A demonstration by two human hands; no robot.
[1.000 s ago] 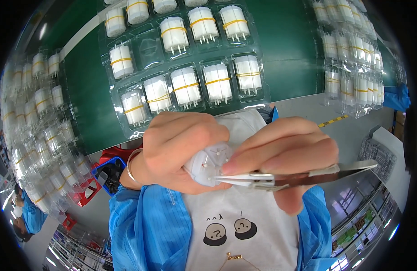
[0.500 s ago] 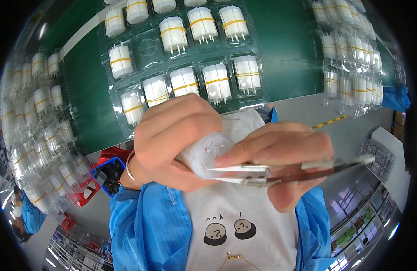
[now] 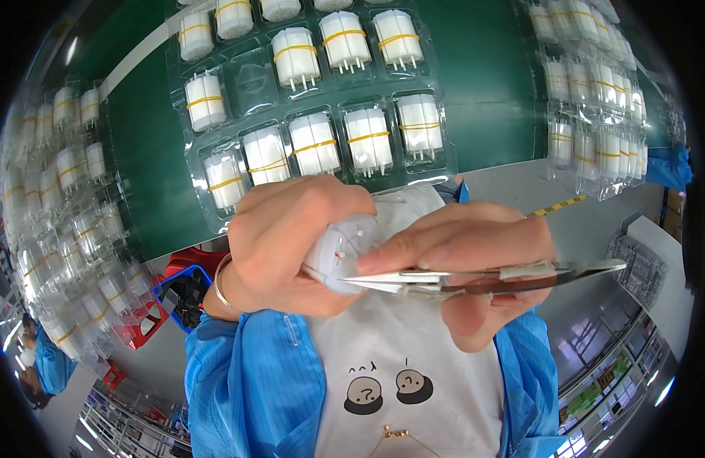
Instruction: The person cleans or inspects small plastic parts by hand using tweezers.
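1. Closely wraps the left hand [image 3: 295, 244] around a white cylinder [image 3: 339, 256], the grip firm about its side; turns its end face toward the right hand [image 3: 475, 256], showing small details too fine to identify.
2. Pinches metal tweezers [image 3: 486, 288] in the right grip, between thumb and fingers; aims the slim prongs leftward at the lower part of that face. Cannot tell whether the tips touch it.
3. Wears a bracelet [image 3: 221, 284] on the left wrist, and a blue jacket [image 3: 257, 374] over a pale shirt [image 3: 402, 336].
4. Faces, just beyond the hands, a clear tray [image 3: 253, 85] on the green bench [image 3: 490, 130], with rows of yellow-banded cylinders [image 3: 314, 143] in its pockets.
5. Has a blue bin [image 3: 168, 296] of dark pieces at lower left, beyond the bracelet.
6. Has similarly filled trays at far left [image 3: 62, 229] and far right [image 3: 597, 91].
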